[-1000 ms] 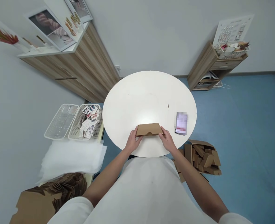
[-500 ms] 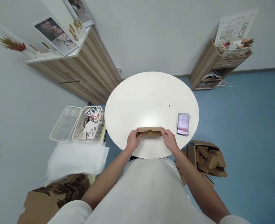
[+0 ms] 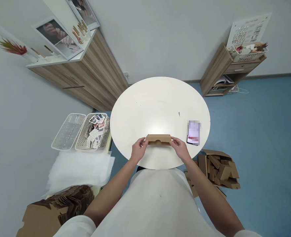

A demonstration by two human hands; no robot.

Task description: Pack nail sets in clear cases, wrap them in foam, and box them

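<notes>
A small brown cardboard box (image 3: pixel 158 138) lies near the front edge of the white oval table (image 3: pixel 147 98). Its front shows a half-round thumb notch, and the lid flap is folded down toward me. My left hand (image 3: pixel 139 149) grips the box's left end, fingertips at the corner. At the opposite end, my right hand (image 3: pixel 180 148) pinches the right corner with thumb and fingers. The inside of the box is hidden. To the right of my right hand lies a phone (image 3: pixel 193 132), its screen blurred out.
Left of the table stand a white basket of printed cards (image 3: pixel 93 131), a clear-bottomed tray (image 3: pixel 68 131), white foam sheets (image 3: pixel 81 168) and stacked flat cardboard (image 3: pixel 44 214). At the right, a carton (image 3: pixel 221 169) of folded boxes sits on the blue floor. Wooden cabinets line the wall.
The lid flap of the box has come down at the front, so the notch now shows lower and the opening is narrower. Both hands stay at its ends.
</notes>
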